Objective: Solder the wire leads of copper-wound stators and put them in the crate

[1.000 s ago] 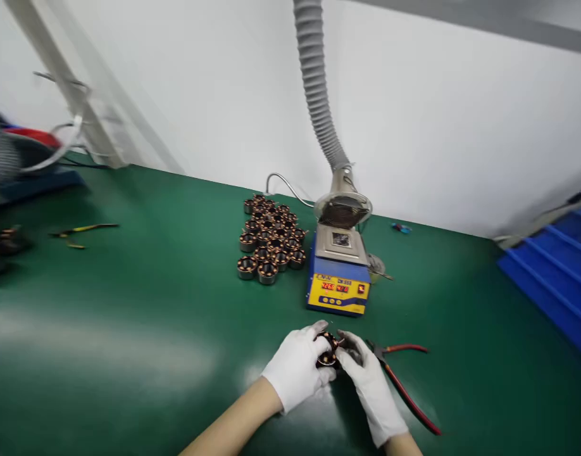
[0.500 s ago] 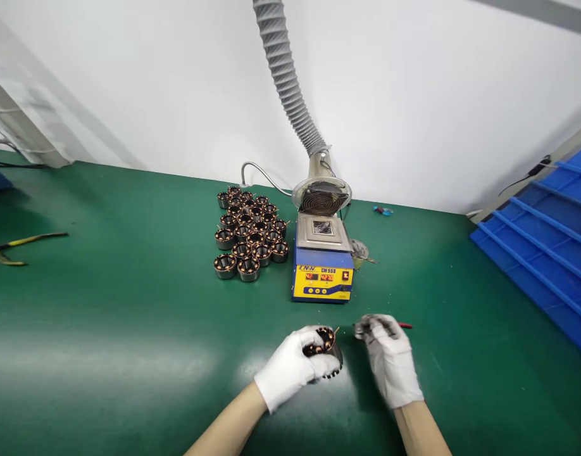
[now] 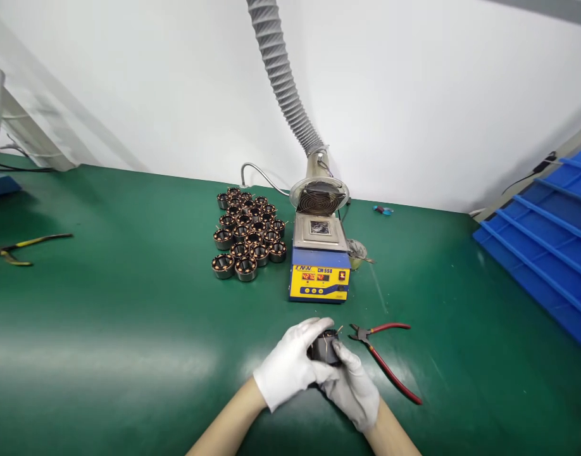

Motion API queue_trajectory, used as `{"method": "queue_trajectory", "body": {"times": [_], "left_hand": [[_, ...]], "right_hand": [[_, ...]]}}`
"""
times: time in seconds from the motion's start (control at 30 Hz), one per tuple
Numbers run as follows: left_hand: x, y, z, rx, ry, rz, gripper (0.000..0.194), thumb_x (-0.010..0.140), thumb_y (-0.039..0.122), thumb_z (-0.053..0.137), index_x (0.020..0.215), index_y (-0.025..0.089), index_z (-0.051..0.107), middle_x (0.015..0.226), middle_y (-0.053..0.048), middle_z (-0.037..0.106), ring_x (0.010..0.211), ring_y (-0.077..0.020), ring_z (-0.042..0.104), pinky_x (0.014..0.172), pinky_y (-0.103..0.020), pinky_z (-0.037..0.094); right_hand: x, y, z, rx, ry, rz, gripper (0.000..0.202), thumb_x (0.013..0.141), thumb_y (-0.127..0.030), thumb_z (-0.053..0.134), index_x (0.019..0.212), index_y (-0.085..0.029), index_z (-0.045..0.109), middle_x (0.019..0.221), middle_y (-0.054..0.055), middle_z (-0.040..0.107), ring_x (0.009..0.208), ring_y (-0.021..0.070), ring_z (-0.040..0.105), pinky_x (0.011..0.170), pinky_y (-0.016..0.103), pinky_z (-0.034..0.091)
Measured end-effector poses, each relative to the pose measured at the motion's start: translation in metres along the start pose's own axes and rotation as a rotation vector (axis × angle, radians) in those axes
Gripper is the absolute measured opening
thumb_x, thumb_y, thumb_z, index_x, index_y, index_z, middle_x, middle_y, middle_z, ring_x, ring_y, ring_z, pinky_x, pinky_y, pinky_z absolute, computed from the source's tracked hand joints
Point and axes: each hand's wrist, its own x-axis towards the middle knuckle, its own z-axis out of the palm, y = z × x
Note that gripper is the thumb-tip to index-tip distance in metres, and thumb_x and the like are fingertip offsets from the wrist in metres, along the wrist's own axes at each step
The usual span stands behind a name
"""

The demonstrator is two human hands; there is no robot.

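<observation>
Stator (image 3: pixel 324 347) sits mostly hidden between both gloved hands.

My right hand (image 3: pixel 350 386) is back at the wound stator (image 3: pixel 324 348); half a second ago it was off to the right over the red-handled cutters (image 3: pixel 384 358), well apart from the part. Now its fingers close against the stator's right side, meeting my left hand (image 3: pixel 290 364), which cups it from the left as it did a second ago. The cutters lie uncovered on the green mat (image 3: pixel 129 329), just right of my hands. My view has drifted slightly, so the solder pot (image 3: pixel 319 266) sits a little further left.
</observation>
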Motion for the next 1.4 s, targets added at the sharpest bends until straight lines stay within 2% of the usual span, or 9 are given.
{"method": "queue_trajectory", "body": {"times": [0.13, 0.27, 0.37, 0.6, 0.9, 1.03, 1.13, 1.3, 1.4], "left_hand": [[0.010, -0.002, -0.003, -0.270, 0.101, -0.081, 0.019, 0.077, 0.027, 0.052, 0.080, 0.019, 0.069, 0.091, -0.003, 0.069, 0.095, -0.0213, 0.059, 0.085, -0.028, 0.043], [0.024, -0.008, -0.004, -0.337, 0.221, -0.156, 0.022, 0.076, 0.028, 0.047, 0.068, 0.016, 0.063, 0.074, -0.003, 0.067, 0.072, -0.0203, 0.061, 0.068, -0.028, 0.047], [0.024, -0.013, -0.010, -0.380, 0.351, -0.183, 0.036, 0.085, 0.041, 0.040, 0.082, 0.013, 0.062, 0.086, -0.008, 0.067, 0.085, -0.0221, 0.061, 0.081, -0.031, 0.046], [0.003, -0.024, -0.007, -0.053, -0.118, -0.117, 0.097, 0.043, 0.018, 0.081, 0.131, 0.022, 0.041, 0.132, -0.007, 0.046, 0.117, -0.0269, 0.046, 0.101, -0.035, 0.035], [0.017, -0.015, -0.006, -0.415, 0.181, -0.247, 0.015, 0.066, 0.027, 0.069, 0.076, 0.016, 0.071, 0.095, -0.007, 0.068, 0.096, -0.0244, 0.059, 0.085, -0.029, 0.045], [0.015, -0.024, -0.009, -0.575, 0.371, -0.367, 0.027, 0.071, 0.039, 0.065, 0.067, 0.013, 0.069, 0.081, -0.009, 0.069, 0.081, -0.0247, 0.062, 0.071, -0.031, 0.048], [0.014, -0.029, -0.018, -0.647, 0.502, -0.324, 0.043, 0.075, 0.056, 0.058, 0.073, 0.013, 0.067, 0.081, -0.008, 0.069, 0.088, -0.0241, 0.062, 0.085, -0.033, 0.045], [0.013, -0.010, -0.009, -0.676, 0.322, -0.354, 0.043, 0.063, 0.046, 0.073, 0.088, 0.011, 0.070, 0.088, -0.010, 0.070, 0.086, -0.0253, 0.063, 0.078, -0.032, 0.049], [0.010, -0.004, 0.006, -0.692, 0.386, -0.377, 0.031, 0.062, 0.033, 0.072, 0.085, 0.012, 0.069, 0.079, -0.006, 0.070, 0.074, -0.0202, 0.063, 0.064, -0.026, 0.049]], "right_hand": [[0.000, 0.003, 0.003, 0.000, -0.036, -0.040, 0.027, 0.067, -0.027, 0.074, 0.092, -0.020, 0.066, 0.086, 0.003, 0.069, 0.080, 0.0181, 0.063, 0.068, 0.030, 0.048], [0.000, 0.001, 0.003, 0.019, -0.074, 0.014, 0.031, 0.070, -0.032, 0.070, 0.097, -0.016, 0.065, 0.090, 0.009, 0.069, 0.081, 0.0221, 0.063, 0.068, 0.031, 0.046], [0.001, -0.002, 0.001, 0.097, -0.115, 0.096, 0.037, 0.072, -0.039, 0.067, 0.101, -0.015, 0.065, 0.092, 0.009, 0.068, 0.080, 0.0206, 0.063, 0.067, 0.028, 0.045], [0.006, -0.003, -0.009, 0.172, -0.088, 0.182, 0.034, 0.074, -0.045, 0.062, 0.096, -0.021, 0.067, 0.096, 0.005, 0.069, 0.086, 0.0215, 0.061, 0.074, 0.033, 0.046], [0.010, 0.008, 0.000, 0.077, -0.095, 0.179, 0.030, 0.071, -0.038, 0.070, 0.093, -0.018, 0.066, 0.088, 0.007, 0.068, 0.077, 0.0190, 0.062, 0.064, 0.027, 0.044], [0.007, 0.007, 0.003, 0.054, -0.111, 0.182, 0.032, 0.069, -0.034, 0.071, 0.096, -0.017, 0.064, 0.093, 0.009, 0.067, 0.077, 0.0210, 0.061, 0.064, 0.029, 0.043], [0.005, 0.002, 0.005, 0.105, -0.104, 0.212, 0.036, 0.070, -0.036, 0.070, 0.100, -0.017, 0.062, 0.094, 0.009, 0.067, 0.079, 0.0204, 0.061, 0.068, 0.029, 0.042], [0.009, 0.004, 0.008, 0.108, -0.125, 0.149, 0.029, 0.076, -0.038, 0.065, 0.096, -0.017, 0.063, 0.092, 0.007, 0.068, 0.078, 0.0189, 0.062, 0.067, 0.028, 0.042], [0.010, 0.007, 0.009, 0.035, -0.136, 0.067, 0.024, 0.077, -0.033, 0.065, 0.095, -0.017, 0.062, 0.089, 0.006, 0.067, 0.076, 0.0194, 0.062, 0.065, 0.029, 0.042]]}}
